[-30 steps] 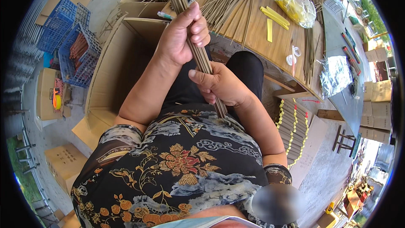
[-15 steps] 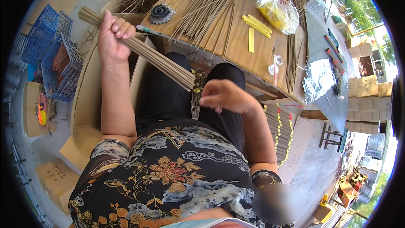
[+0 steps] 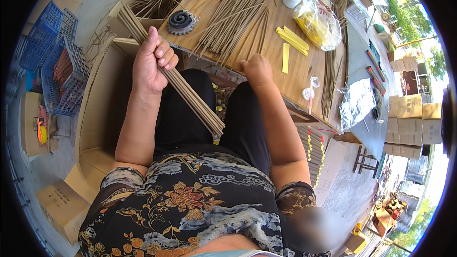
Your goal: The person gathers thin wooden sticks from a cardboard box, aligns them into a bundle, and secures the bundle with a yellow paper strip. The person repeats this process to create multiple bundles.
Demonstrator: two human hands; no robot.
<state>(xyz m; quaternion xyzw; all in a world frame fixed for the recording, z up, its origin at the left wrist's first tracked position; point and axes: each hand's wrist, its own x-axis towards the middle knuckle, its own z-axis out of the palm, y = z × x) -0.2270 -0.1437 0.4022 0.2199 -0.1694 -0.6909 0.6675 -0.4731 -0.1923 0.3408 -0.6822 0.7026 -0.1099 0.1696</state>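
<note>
My left hand (image 3: 153,62) is closed around a bundle of thin brown incense sticks (image 3: 193,100). The bundle slants over my lap, its lower end between my knees and its upper end above a cardboard box. At the near edge of the wooden table (image 3: 290,85), my right hand (image 3: 258,70) is curled with its fingers pressed together. It is beside the near ends of a spread of loose incense sticks (image 3: 233,21); what its fingers hold, if anything, is hidden. Yellow strips (image 3: 293,40) lie on the table to the right of the spread.
A dark toothed disc (image 3: 182,22) sits at the table's left corner. Further right are a clear plastic bag (image 3: 318,19) with yellow contents and crumpled foil (image 3: 356,96). The cardboard box (image 3: 97,102) stands by my left leg, with blue crates (image 3: 64,78) beyond it.
My right hand has moved from above my lap forward to the table edge, its fingers now curled. My left hand has shifted right with the bundle, which now slopes more steeply.
</note>
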